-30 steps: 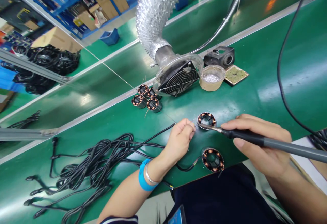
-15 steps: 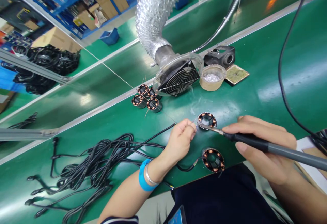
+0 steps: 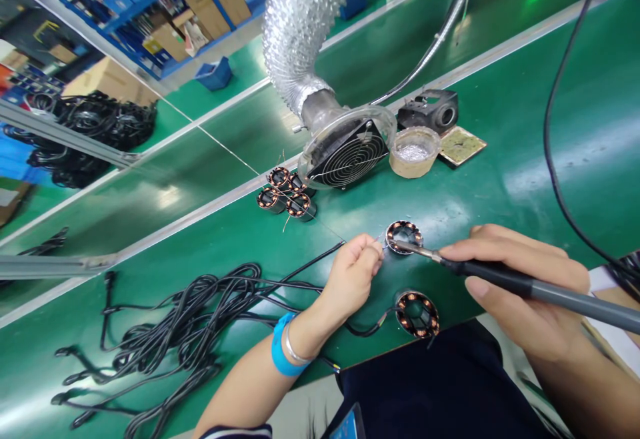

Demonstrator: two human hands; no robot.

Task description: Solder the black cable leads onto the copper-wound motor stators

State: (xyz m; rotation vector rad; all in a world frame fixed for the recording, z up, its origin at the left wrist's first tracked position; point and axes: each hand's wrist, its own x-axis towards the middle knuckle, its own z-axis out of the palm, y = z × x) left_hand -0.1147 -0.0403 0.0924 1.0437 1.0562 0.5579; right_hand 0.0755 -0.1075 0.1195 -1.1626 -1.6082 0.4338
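My right hand [image 3: 525, 285] is closed around a soldering iron [image 3: 505, 277] with a dark grey handle. Its metal tip reaches the left part of a copper-wound ring [image 3: 413, 231] on the green bench. Just left of that ring, my left hand [image 3: 354, 269] pinches a thin wire strand. Nearer to my body lies a second wound ring [image 3: 424, 325], with a black cable running to its left side. Four more wound cores [image 3: 301, 205] stand together further back.
A fume hood [image 3: 350, 152] on a silver duct hangs over the bench. Right of it are a round tub [image 3: 415, 165], a sponge tray [image 3: 463, 145] and an iron stand [image 3: 427, 111]. Black cables [image 3: 200, 312] lie at left; another cord [image 3: 550, 152] hangs at right.
The iron and my right hand have shifted slightly to the right. Smoke seen near the ring before has faded. My left hand has hardly moved.
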